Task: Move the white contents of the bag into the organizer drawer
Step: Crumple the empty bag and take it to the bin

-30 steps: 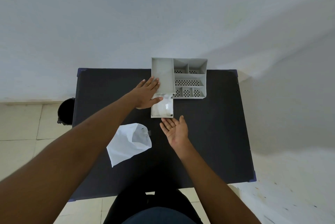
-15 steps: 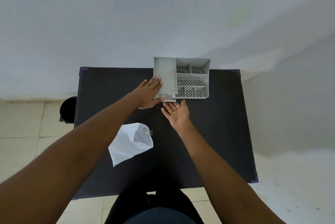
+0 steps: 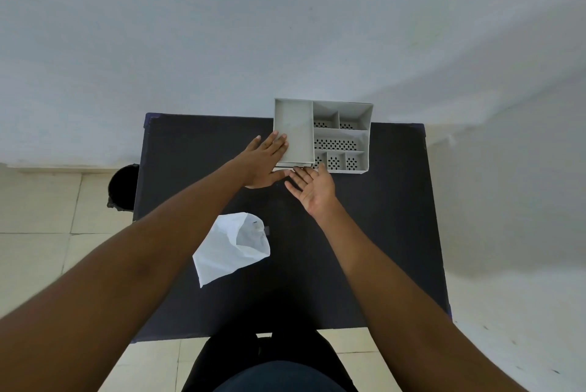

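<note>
A grey organizer [image 3: 323, 134] stands at the far edge of the dark surface [image 3: 380, 233], against the wall. Its drawer [image 3: 290, 165] shows only as a thin pale strip along the near edge on the left side, almost fully in, so whatever lies inside it is hidden.

The left hand [image 3: 264, 163] lies flat, palm down, on the organizer's left near corner; its fingers [image 3: 272, 142] are straight and close together on the plain lid, with the thumb reaching along the drawer front. It holds nothing.

The right hand [image 3: 314, 187] is open, palm up and tilted, just in front of the drawer; its fingers [image 3: 301, 174] are loosely spread and their tips meet the drawer front, next to the left thumb. It grips nothing either.

The white bag [image 3: 230, 247] lies slack on the surface nearer the person, well apart from both hands (its mouth faces right, and I cannot tell if anything is inside).

A black bin [image 3: 122, 187] stands on the floor just left of the surface.
</note>
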